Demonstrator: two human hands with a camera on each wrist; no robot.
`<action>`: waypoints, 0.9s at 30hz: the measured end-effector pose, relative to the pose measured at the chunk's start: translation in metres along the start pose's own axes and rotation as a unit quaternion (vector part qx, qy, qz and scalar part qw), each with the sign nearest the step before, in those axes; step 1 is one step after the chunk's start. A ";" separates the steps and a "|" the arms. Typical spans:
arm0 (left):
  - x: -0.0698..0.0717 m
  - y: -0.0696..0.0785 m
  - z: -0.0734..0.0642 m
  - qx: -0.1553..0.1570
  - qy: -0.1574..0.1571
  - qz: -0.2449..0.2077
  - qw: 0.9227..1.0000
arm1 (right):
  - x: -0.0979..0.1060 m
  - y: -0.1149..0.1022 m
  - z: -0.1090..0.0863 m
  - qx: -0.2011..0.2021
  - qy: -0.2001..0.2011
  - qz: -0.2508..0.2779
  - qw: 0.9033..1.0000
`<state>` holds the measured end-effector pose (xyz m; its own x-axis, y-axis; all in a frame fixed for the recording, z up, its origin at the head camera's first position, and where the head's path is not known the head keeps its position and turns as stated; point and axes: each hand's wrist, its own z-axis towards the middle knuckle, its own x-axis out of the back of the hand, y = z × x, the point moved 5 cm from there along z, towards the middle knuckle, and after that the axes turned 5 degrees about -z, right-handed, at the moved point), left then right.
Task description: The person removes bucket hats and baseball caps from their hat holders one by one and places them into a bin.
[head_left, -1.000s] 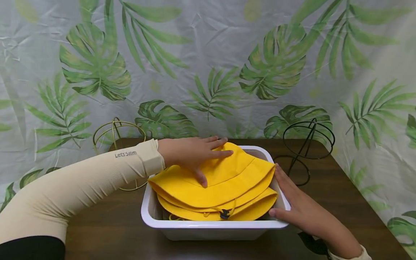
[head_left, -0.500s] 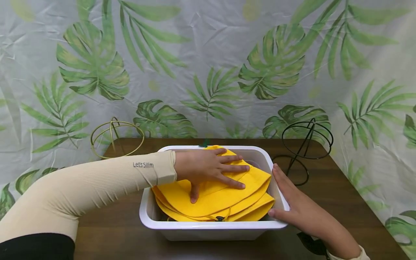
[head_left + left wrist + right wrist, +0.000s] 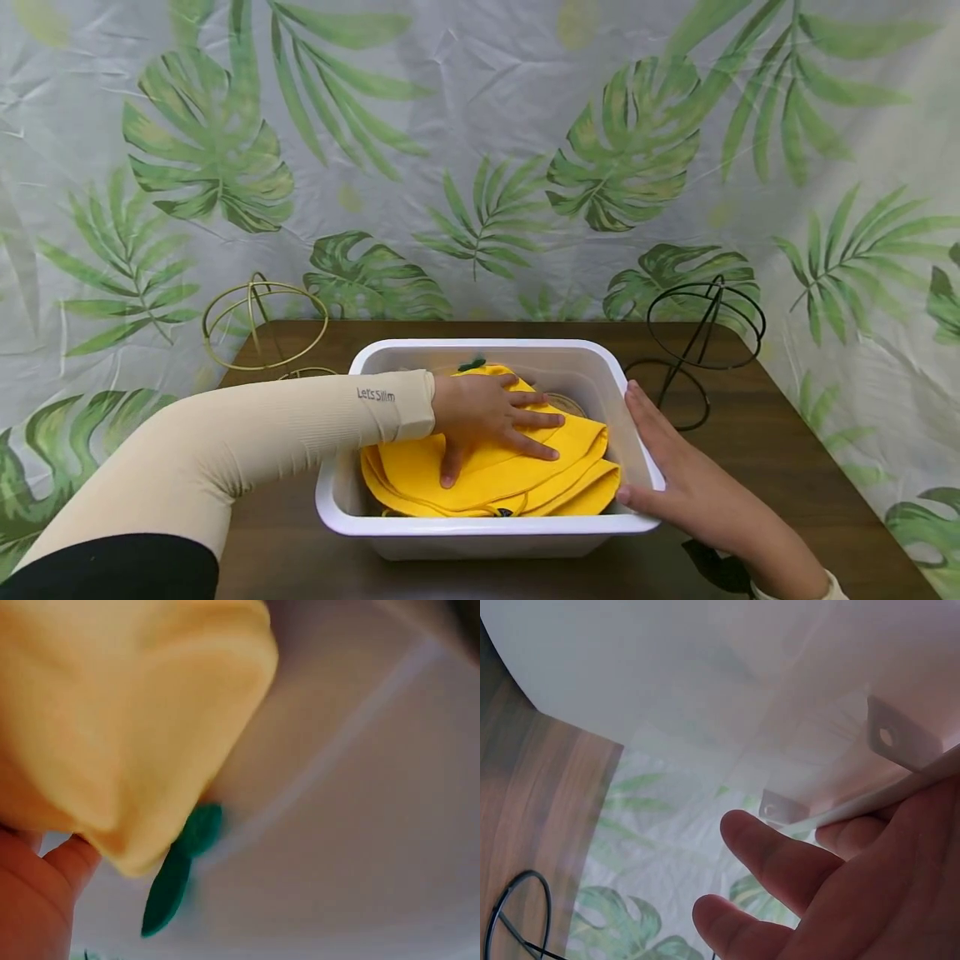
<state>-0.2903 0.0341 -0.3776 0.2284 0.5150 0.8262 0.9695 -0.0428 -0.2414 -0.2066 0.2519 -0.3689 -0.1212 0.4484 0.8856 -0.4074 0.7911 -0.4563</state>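
Note:
A yellow brimmed cloth hat (image 3: pixel 577 437) with a cord and black cord stopper lies folded inside a white plastic tub (image 3: pixel 480 526). My left hand (image 3: pixel 491 421) presses flat on the hat's crown, fingers spread. A green leaf-shaped piece (image 3: pixel 169 881) pokes out at the hat's top end, near the tub wall in the left wrist view. My right hand (image 3: pixel 690 483) holds the tub's right rim, thumb at the inner edge and fingers along the outside. In the right wrist view, two fingers (image 3: pixel 772 855) hang below the rim. Whatever lies under the hat is hidden.
Behind the hat, a round tan object (image 3: pixel 566 406) shows partly inside the tub. A gold wire stand (image 3: pixel 326 321) stands at the table's back left, a black wire stand (image 3: pixel 708 365) at the back right. A leaf-print cloth (image 3: pixel 480 100) hangs behind the brown table (image 3: pixel 795 475).
My left hand has moved right and down, and the hat has sunk deeper into the tub. The green piece and the tan object have come into view. My right hand keeps its place.

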 end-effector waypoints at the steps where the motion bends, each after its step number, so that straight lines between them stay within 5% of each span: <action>1: -0.003 0.001 0.002 0.000 -0.004 0.000 1.000 | 0.000 0.000 0.000 0.001 0.000 0.000 1.000; 9: -0.019 0.000 0.017 -0.009 -0.034 -0.005 0.999 | -0.001 0.002 0.004 -0.002 -0.004 0.005 1.000; 15: -0.006 -0.013 0.017 -0.017 -0.014 -0.037 0.999 | 0.005 0.007 0.005 0.009 0.003 0.004 1.000; 21: 0.015 -0.025 -0.017 0.022 0.036 -0.032 0.999 | 0.004 0.009 0.006 0.023 0.007 0.023 0.999; 24: 0.027 -0.030 -0.046 0.073 0.063 -0.049 0.994 | 0.004 0.011 0.004 0.038 0.009 0.022 0.999; 27: 0.039 -0.031 -0.083 0.136 0.106 -0.079 0.982 | 0.011 0.016 0.000 0.069 0.020 0.014 0.997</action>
<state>-0.3044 -0.0156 -0.2956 0.1190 0.3063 0.9445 0.9415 0.2673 -0.2053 -0.2142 0.2695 -0.3670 -0.0998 0.4883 0.8670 -0.5261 0.7137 -0.4625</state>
